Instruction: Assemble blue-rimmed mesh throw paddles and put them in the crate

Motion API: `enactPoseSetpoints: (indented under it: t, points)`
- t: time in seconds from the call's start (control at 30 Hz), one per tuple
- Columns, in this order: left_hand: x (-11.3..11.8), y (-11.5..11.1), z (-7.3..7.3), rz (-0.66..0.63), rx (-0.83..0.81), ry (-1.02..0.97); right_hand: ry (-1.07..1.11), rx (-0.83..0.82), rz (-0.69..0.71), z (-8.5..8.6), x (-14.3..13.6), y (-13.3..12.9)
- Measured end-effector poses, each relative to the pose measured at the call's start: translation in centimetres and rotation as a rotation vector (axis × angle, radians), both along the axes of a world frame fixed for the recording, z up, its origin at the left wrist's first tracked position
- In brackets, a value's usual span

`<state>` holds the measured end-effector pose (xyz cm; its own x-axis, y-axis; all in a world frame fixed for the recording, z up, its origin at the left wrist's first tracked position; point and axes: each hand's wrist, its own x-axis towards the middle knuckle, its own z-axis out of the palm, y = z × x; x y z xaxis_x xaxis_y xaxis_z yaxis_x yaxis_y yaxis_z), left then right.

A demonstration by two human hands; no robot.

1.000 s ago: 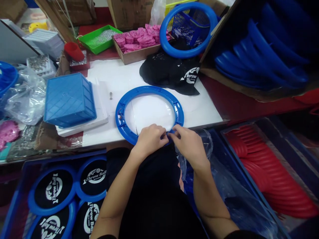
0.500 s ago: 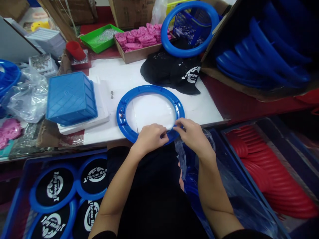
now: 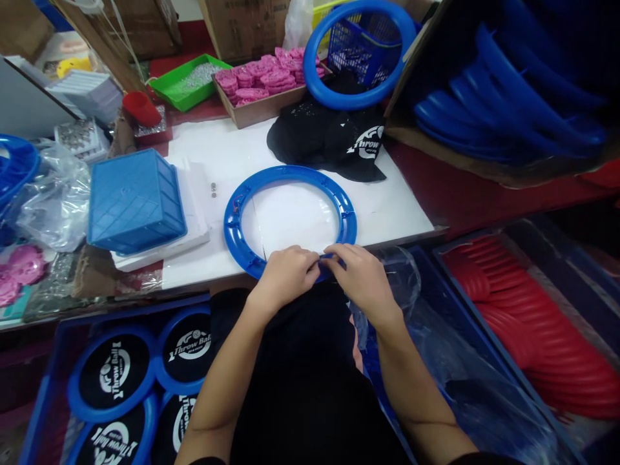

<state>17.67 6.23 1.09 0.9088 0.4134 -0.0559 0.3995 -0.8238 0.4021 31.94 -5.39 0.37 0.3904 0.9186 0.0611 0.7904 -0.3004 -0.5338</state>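
On my feed, the body I watch wears a plain black cloth garment (image 3: 310, 394), matte, filling the space below the grip toward the wearer. Just under the grip the dark cloth takes a faint navy tint, and I can't tell whether that is a second piece. Farthest back from the grip on the left I make out a black fabric sleeve edge (image 3: 208, 460), and a matching black sleeve (image 3: 487, 458) on the right. Ahead of both, I see a bare left forearm (image 3: 227, 378) and right forearm (image 3: 411, 381), ending in an ungloved left hand (image 3: 288, 272) and right hand (image 3: 362, 278).
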Motion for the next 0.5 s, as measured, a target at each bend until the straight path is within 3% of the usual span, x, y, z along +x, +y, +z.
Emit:
enactPoseSetpoints:
  t: [0.13, 0.3, 0.5]
  points:
    - [-0.9, 0.9, -0.3, 0.004, -0.118, -0.062, 0.18, 0.106, 0.005, 0.5, 1.0, -0.4]
    - [-0.9, 1.1, -0.6, 0.009, -0.135, -0.078, 0.135, 0.201, 0.051, 0.9, 1.9, 0.0]
    - [-1.0, 1.0, -1.1, 0.017, -0.106, -0.098, 0.095, 0.205, 0.036, -0.1, 1.7, 0.5]
